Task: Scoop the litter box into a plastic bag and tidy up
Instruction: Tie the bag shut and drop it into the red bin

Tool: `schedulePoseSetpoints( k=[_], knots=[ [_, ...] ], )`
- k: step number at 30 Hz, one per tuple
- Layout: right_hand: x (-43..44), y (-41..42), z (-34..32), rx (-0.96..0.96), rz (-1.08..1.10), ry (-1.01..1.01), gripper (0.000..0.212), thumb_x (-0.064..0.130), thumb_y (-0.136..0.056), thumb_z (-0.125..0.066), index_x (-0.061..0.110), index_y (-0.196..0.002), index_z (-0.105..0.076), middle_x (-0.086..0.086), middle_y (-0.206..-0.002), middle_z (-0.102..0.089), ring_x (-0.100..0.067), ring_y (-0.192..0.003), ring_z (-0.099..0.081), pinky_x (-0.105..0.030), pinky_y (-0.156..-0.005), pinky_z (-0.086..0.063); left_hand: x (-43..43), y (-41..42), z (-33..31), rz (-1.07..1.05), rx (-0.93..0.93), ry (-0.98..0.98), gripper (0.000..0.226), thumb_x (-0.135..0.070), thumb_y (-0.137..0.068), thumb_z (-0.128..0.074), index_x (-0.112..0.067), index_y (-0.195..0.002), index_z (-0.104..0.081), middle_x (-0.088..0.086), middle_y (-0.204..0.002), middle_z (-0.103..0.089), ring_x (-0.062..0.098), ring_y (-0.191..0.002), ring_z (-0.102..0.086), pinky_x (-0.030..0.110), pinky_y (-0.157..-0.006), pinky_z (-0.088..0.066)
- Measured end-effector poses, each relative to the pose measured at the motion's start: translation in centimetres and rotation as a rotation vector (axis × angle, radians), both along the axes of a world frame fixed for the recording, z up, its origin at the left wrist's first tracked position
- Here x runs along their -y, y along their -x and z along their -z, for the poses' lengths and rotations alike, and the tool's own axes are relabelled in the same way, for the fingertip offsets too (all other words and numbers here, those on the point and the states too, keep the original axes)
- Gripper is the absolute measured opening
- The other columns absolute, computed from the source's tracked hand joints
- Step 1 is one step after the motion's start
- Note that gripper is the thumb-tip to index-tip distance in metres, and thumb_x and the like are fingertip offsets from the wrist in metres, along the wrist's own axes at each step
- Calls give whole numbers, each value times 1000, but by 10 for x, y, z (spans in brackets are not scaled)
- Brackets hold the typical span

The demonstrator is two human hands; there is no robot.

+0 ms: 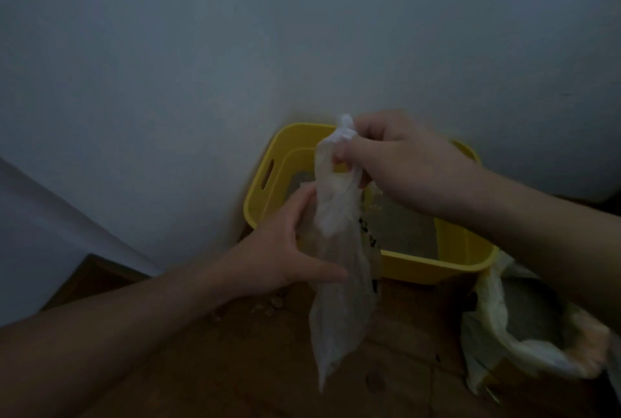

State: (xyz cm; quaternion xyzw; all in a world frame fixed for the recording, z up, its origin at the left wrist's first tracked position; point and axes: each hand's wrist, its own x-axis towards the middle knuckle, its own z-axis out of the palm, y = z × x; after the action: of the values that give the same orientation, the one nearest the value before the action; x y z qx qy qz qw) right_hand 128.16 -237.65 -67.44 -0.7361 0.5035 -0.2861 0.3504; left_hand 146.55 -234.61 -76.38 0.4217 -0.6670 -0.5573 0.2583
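Observation:
A yellow litter box [433,264] with grey litter inside stands against the wall on the wooden floor. In front of it hangs a thin translucent plastic bag [339,303] with dark print on one side. My right hand [400,162] is closed around the bag's bunched top, holding it up. My left hand [285,246] pinches the bag's left side lower down, thumb in front and fingers behind. The bag hangs slack and narrow; I cannot tell what is inside it.
A bin lined with a pale plastic bag [524,327] stands at the right, close to the litter box. Scattered litter crumbs [268,305] lie on the wooden floor [235,367] under my left wrist. A white wall [201,81] rises behind.

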Motion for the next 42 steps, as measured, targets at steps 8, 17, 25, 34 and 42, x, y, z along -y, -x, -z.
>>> schedulePoseSetpoints(
  k=[8,17,25,34,42],
  knots=[
    [24,30,-72,-162,183,338,40,24,-89,-59,18,-59,-34,3,-52,-34,-10,-50,-35,-23,-48,-27,40,60,-63,-49,-118,30,89,-4,-69,-87,-32,-139,-40,-12,-133,-59,6,-124,-57,29,-94,-54],
    [6,80,-233,-43,181,140,27,23,-87,-63,0,-73,-56,-15,-67,-55,-22,-63,-49,-33,-54,-37,26,126,-230,-166,-32,-8,68,2,-73,-83,-32,-123,-52,-10,-117,-63,-8,-107,-60,16,-80,-53],
    [-46,114,-439,15,109,56,17,20,-86,-68,8,-75,-63,-5,-66,-58,-19,-63,-53,-23,-52,-40,-30,152,-430,-246,-39,-116,71,0,-73,-84,-21,-133,-52,-12,-116,-65,-4,-107,-62,14,-80,-51],
    [-111,90,-645,28,-163,123,13,23,-85,-70,19,-75,-64,10,-64,-55,-7,-59,-52,-11,-54,-36,-126,132,-630,-508,-3,-127,68,-12,-71,-88,-23,-128,-53,-14,-109,-64,-7,-103,-61,19,-85,-52],
    [-211,10,-731,63,-548,118,30,24,-87,-68,26,-60,-55,9,-53,-49,-9,-52,-48,-14,-48,-33,-268,66,-713,-823,43,-50,67,-10,-70,-88,-37,-119,-50,-31,-99,-61,-12,-92,-59,10,-76,-45]
  ],
)
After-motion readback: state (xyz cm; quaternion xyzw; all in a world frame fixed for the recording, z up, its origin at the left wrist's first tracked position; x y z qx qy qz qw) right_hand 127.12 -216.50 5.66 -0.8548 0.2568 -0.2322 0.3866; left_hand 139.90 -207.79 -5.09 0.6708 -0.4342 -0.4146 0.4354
